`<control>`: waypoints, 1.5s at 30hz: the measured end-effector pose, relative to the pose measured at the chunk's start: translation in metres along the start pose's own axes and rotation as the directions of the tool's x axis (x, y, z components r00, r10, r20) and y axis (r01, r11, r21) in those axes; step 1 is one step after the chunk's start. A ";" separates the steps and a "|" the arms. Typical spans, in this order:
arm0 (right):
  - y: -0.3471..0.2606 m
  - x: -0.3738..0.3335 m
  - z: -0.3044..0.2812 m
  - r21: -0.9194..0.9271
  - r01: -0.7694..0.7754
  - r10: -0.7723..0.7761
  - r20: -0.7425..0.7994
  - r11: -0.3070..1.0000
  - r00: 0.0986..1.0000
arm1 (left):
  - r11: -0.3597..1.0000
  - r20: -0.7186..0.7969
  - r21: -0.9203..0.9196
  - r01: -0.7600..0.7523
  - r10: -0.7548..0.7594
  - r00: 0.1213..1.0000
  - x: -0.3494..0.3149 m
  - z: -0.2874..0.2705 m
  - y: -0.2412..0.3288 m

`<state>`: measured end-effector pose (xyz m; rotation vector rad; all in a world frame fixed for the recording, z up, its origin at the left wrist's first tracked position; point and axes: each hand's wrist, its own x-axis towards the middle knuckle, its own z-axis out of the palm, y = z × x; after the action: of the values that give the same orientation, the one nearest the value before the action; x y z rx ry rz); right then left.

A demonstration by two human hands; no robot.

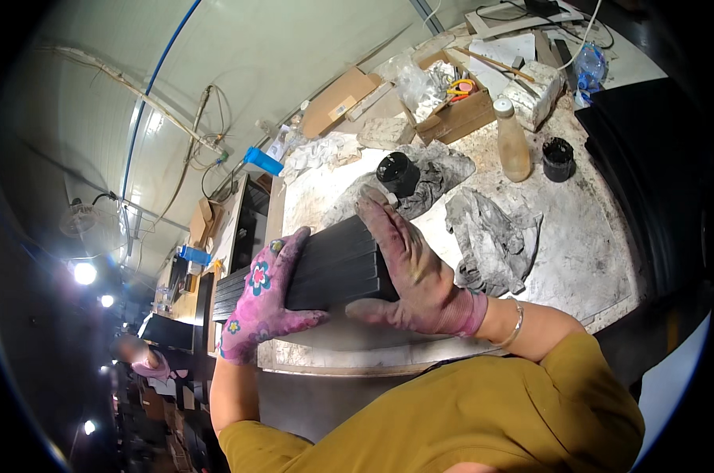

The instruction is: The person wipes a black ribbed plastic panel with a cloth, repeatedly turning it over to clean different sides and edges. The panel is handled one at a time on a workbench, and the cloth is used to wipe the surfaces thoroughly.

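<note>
A stack of long black strips (331,264) lies between my two gloved hands, over the near edge of the worktable. My left hand (264,303), in a pink flowered glove, grips the stack around its left part, thumb toward me. At the right end my right hand (412,276), its pink glove stained dark, has its fingers on the far side and its thumb on the near side. Just beyond the stack, a black-smeared cup (398,175) stands on a crumpled grey cloth (444,169). What the strips are made of I cannot tell.
Another crumpled cloth (492,240) lies right of my hands on the stained worktable (578,260). Behind it stand a bottle (513,142) and a second black cup (558,160). Farther back is a cardboard box (457,117). Black sheets (648,173) are at the right; a person (150,364) is far left.
</note>
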<state>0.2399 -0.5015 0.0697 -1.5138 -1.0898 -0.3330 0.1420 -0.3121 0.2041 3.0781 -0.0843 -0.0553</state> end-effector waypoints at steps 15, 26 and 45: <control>0.090 -0.037 -0.094 0.466 -0.250 0.433 -0.341 0.849 0.835 | 1.000 -0.012 0.020 0.012 -0.012 1.000 -0.016 0.001 0.004; 0.278 -0.016 -0.115 -0.186 -0.570 0.476 -0.381 0.801 0.793 | 0.994 -0.048 0.077 0.073 -0.070 0.996 -0.041 0.004 0.010; 0.203 -0.018 -0.043 -0.747 0.327 0.665 0.665 0.579 0.340 | 0.992 -0.094 0.030 -0.120 0.123 0.988 -0.018 0.015 -0.010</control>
<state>0.4023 -0.5234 -0.0579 -2.8884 -1.7371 0.4492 0.1235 -0.3022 0.1889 3.0856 -0.2694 0.1000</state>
